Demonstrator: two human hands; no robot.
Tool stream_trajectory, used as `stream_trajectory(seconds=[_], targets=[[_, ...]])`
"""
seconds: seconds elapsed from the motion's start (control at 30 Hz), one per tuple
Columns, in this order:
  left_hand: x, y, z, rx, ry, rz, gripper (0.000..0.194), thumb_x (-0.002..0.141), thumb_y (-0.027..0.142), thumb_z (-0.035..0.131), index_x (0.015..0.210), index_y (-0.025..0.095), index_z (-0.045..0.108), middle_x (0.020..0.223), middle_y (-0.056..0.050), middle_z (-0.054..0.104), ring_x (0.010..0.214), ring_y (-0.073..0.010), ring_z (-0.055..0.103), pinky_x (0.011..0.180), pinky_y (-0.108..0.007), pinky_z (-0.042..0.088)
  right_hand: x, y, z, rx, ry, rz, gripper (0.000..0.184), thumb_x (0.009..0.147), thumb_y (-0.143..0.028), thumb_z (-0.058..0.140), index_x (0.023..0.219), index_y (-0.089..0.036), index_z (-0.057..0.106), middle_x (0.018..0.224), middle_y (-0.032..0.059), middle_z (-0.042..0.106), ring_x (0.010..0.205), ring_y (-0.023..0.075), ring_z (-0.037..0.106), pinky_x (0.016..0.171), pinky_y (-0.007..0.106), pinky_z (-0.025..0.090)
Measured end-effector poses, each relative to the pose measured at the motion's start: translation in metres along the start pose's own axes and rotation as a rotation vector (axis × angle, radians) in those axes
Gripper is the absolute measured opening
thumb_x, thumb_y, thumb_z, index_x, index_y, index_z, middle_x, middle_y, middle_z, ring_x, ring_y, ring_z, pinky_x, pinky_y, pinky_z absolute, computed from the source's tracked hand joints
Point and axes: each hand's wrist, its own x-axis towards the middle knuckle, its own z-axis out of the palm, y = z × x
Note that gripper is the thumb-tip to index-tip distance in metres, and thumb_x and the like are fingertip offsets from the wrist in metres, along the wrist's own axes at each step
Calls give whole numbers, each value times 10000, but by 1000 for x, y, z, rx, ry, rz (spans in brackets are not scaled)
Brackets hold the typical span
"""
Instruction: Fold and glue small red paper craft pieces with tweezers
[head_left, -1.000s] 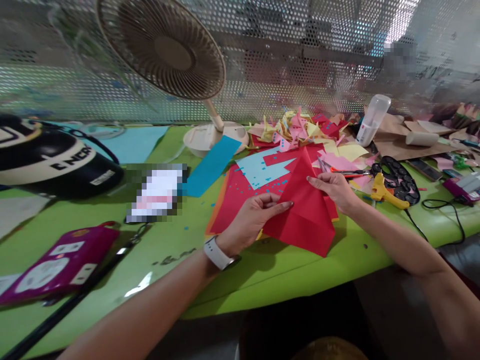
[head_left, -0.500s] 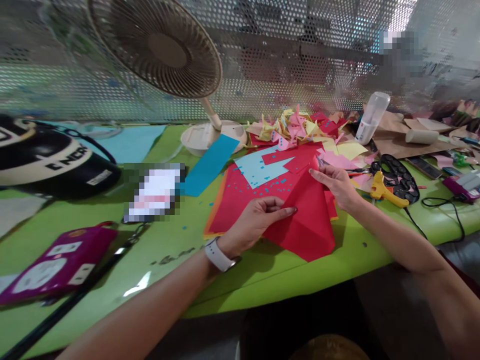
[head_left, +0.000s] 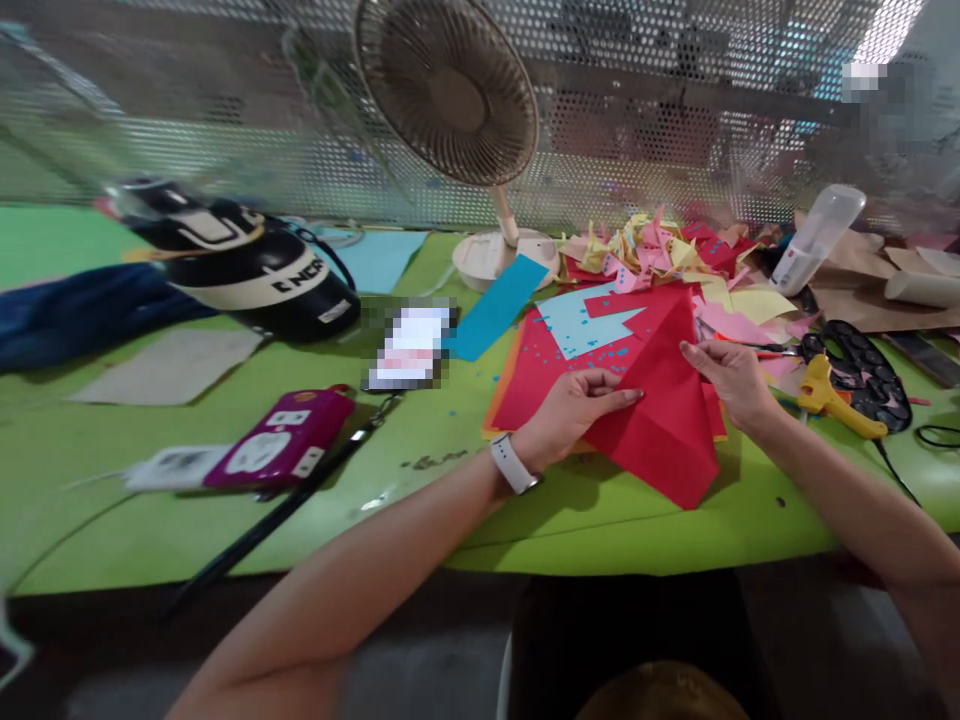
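Hands, head view: both closed on one red sheet (head_left: 664, 420), fingers pinching. Left hand (head_left: 574, 410) has its left part between thumb and fingers; right hand (head_left: 731, 380) pinches it higher, near the right edge. Sheet is bent, tilted, between the hands, over the front of the red paper stack (head_left: 514, 395). Can't tell if it touches the stack. Light watch strap (head_left: 512, 464) on left wrist.

Beyond left hand: light blue cutout (head_left: 570, 330) on the stack, small blue bits scattered on and around it. Teal strip (head_left: 499, 308) beyond and left of that hand, fan (head_left: 457, 100) behind it. Further left of left hand: pixelated phone (head_left: 409, 348), magenta power strip (head_left: 281, 440), black-and-cream bottle (head_left: 281, 285) lying tilted farther back.

Beyond both hands: heap of pink, yellow and red scraps (head_left: 649, 250). Beyond and right of right hand: clear bottle (head_left: 821, 235), leaning. Right of right hand: yellow glue gun (head_left: 836, 400) by a black palette (head_left: 862, 365); contact between them unclear. All on the green table (head_left: 420, 520).
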Motion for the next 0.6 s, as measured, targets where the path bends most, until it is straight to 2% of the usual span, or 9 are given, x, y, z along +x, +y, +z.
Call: stream_trajectory(seconds=[0.17,0.33,0.47,0.6], targets=[[1,0,-1,-32,51,61,342,548,333,906,690,168,643,688,-5,715,597,-133,656,585,-258,528,-2,0,-1,-7,-72,31,468,651,-640,755,673,-188,637,597,-24,494,557,104,408,522,263,341],[3,2,-2,-79,71,102,338,531,303,914,704,173,653,700,3,725,622,-131,667,610,-254,534,-2,3,-4,-78,-138,37,472,705,-621,724,599,-186,575,559,-36,433,532,95,366,501,255,308],[3,2,-1,-65,59,108,340,541,330,908,716,172,662,726,-7,737,644,-142,678,626,-265,543,-4,0,-3,-96,-104,-17,459,731,-612,701,611,-186,579,571,-32,425,541,97,351,505,257,295],[5,0,-4,-93,112,155,377,513,332,916,716,179,637,751,-7,747,715,-159,704,674,-274,555,-6,-6,0,-156,-106,-74,451,757,-614,664,639,-184,592,573,-36,386,548,97,320,501,258,259]])
